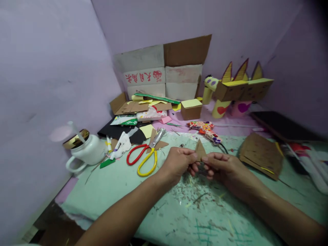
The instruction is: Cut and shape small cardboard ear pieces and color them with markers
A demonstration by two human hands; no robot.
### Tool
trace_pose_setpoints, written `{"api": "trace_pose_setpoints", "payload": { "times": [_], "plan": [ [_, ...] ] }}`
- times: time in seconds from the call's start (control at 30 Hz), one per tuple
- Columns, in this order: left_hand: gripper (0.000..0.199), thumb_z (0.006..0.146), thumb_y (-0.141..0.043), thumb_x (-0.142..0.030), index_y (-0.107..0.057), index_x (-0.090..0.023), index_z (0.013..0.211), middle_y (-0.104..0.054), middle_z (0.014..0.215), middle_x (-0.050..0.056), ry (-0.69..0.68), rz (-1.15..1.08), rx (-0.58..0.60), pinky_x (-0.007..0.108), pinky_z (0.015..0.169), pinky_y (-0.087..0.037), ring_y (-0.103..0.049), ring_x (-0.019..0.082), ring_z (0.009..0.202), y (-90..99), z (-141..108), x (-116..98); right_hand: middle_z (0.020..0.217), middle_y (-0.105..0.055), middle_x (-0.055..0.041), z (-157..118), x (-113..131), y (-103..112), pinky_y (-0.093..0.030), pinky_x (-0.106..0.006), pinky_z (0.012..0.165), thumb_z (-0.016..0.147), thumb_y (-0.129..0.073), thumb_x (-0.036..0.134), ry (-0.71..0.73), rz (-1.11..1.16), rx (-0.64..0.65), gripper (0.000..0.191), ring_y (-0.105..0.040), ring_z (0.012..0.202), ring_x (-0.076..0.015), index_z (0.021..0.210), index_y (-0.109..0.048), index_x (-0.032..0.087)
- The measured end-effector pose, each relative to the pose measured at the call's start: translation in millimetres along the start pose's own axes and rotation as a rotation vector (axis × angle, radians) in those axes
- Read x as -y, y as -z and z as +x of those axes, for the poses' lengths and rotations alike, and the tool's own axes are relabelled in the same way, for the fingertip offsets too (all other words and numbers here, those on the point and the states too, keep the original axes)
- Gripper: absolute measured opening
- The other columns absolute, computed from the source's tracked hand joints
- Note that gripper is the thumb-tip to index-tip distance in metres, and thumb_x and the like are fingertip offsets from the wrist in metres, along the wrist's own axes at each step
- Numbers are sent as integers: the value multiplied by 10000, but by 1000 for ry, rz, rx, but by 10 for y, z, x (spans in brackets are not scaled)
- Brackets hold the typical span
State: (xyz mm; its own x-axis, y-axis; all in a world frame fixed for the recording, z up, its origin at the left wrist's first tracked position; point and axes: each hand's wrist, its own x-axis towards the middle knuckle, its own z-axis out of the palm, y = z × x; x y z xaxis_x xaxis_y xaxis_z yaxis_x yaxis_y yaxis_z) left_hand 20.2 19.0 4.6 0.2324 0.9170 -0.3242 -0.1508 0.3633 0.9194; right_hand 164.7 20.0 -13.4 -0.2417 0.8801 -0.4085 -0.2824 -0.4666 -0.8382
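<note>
Viewed remotely through the head camera, I record the following; the cardboard triangle (200, 150) is raised over the near middle of the green-covered surface (112, 194), point upward, between the two hands; below it I note a scatter of small brown scraps (189, 193).

Risks, in my judgement: the triangle is small and appears thin, so uneven pressure from the two sides could crease it or bend its tip; too slack a pinch could let it drop among the scraps, where its similar colour would make it harder to pick out; the patterned glue gun (201, 125) lies just beyond the hands, its dark cord (223, 147) curving close to the right wrist, so a sideways sweep could snag it; I cannot tell whether the gun is hot; the scissors (151, 150), handles spread, lie near the left wrist and could be knocked by an outward move.

Fingers: those of the left hand (179, 161) are closed to a narrow pinch, thumb on the triangle's lower left edge; those of the right hand (225, 167) pinch narrowly at its lower right corner; the remaining fingers of both hands curl loosely beneath, and I cannot tell whether any of these touch the cardboard.
</note>
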Motion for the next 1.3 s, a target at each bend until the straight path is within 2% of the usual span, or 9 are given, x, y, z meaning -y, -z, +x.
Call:
{"api": "trace_pose_setpoints", "payload": {
  "times": [0.3, 0.47, 0.73, 1.0, 1.3],
  "plan": [
    [140, 703, -562, -124, -566, -119, 563, -511, 437, -22, 28, -5, -30, 157, 340, -345, -438, 53, 347, -16, 6, -5, 462, -554, 10, -7, 3, -26, -421, -194, 366, 437, -844, 301, -2, -13, -11, 292, -468, 373, -69, 479, -607, 135],
    [114, 696, -580, -204, -575, -120, 618, -580, 535, 7, 60, -16, -83, 157, 304, -323, -474, 66, 357, 15, 36, 1, 443, -548, 23, -5, 35, -32, -426, -186, 358, 485, -793, 219, -23, 32, -33, 222, -457, 349, -57, 493, -590, 129],
    [54, 636, -621, -164, -596, -118, 622, -527, 445, -21, 56, 0, -124, 157, 312, -325, -433, 61, 333, 22, 40, -4, 451, -576, 23, -6, 43, -1, -451, -178, 347, 556, -742, 164, -42, 58, -39, 155, -471, 338, -58, 551, -591, 129],
    [163, 569, -691, -195, -560, -129, 641, -529, 442, -30, 0, -14, -108, 166, 316, -341, -442, 69, 337, 28, 45, 21, 442, -583, 23, -18, 47, -42, -460, -182, 341, 518, -770, 195, -24, 52, -62, 190, -478, 327, -59, 538, -594, 127],
    [177, 518, -689, -212, -541, -138, 582, -517, 424, -34, -18, 40, -132, 162, 311, -310, -422, 61, 329, 7, 32, 0, 460, -593, 19, -38, 45, -43, -471, -180, 375, 513, -786, 251, 21, -9, 5, 247, -502, 347, -60, 524, -570, 132]
  ]
}}
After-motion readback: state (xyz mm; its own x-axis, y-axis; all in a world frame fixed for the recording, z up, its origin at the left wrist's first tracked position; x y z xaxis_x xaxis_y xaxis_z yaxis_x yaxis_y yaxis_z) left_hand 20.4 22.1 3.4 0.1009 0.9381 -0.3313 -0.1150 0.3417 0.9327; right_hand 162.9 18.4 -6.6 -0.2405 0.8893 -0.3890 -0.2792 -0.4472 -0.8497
